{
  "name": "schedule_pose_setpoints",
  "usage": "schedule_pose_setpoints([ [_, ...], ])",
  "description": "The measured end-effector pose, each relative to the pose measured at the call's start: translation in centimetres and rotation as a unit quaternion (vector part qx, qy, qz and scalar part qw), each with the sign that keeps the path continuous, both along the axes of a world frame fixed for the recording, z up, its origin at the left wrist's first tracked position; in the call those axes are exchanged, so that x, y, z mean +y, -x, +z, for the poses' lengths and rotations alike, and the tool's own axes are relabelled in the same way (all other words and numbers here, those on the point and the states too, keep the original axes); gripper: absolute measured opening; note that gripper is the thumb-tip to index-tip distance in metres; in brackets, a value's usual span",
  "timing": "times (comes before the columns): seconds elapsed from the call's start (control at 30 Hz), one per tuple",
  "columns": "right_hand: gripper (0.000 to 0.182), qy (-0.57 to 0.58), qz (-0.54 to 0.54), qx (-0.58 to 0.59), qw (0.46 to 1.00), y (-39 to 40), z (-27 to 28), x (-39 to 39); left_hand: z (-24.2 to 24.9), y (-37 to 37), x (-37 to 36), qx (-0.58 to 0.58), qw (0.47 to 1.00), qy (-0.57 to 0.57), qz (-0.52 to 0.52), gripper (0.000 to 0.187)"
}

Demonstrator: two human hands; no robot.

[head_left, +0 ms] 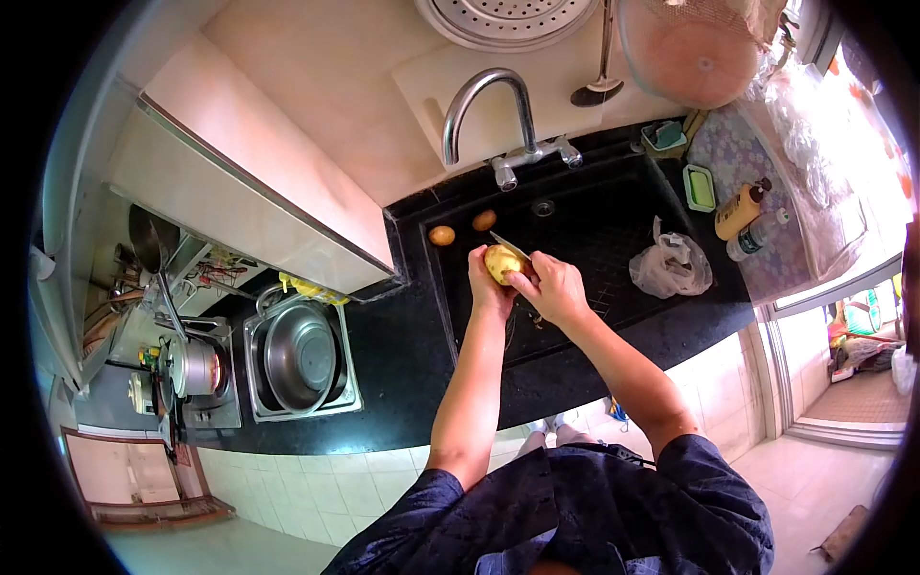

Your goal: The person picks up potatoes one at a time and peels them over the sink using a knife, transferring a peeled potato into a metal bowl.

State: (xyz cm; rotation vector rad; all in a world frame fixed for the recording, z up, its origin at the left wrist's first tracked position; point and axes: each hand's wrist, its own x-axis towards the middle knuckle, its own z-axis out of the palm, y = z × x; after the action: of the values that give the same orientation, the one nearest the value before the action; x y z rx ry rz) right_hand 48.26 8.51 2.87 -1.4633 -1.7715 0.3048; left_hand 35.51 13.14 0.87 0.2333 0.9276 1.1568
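Observation:
Over the black sink [613, 321], my left hand [490, 287] grips a pale yellow potato [503, 264] with its skin partly off. A knife [510, 245] is in my right hand [559, 290], its blade lying along the potato's upper side and pointing up and left. The right thumb presses against the potato, and the fingers hide the knife's handle. Two small brown, roundish things [441, 236], perhaps unpeeled potatoes, rest in the sink's back left corner. Small dark scraps lie beneath my hands.
A curved faucet [489, 86] rises behind the sink. A plastic bag [671, 265] lies at the sink's right. Bottles [757, 235] and a green soap box [700, 188] stand beyond it. Left, a steel basin [302, 355] sits in a second sink; farther left, a pot [195, 368] is on a stove.

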Motion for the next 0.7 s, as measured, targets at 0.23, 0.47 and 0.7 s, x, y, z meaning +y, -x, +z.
schedule_pose_setpoints([
  [0.23, 0.042, 0.003, 0.009, 0.002, 1.0, 0.4, -0.3, -0.2, -2.6, 0.6, 0.8, -0.035, 0.995, -0.091, -0.009, 0.042],
  [0.47, 0.039, -0.013, 0.024, 0.022, 0.999, 1.8, -2.8, -0.8, -4.3, -0.8, 0.7, -0.03, 0.992, -0.087, 0.091, 0.047],
  [0.7, 0.045, 0.072, -0.068, 0.112, 0.989, 0.5, -1.5, 0.4, -3.5, 0.4, 0.4, 0.079, 0.997, -0.013, 0.018, 0.062],
])
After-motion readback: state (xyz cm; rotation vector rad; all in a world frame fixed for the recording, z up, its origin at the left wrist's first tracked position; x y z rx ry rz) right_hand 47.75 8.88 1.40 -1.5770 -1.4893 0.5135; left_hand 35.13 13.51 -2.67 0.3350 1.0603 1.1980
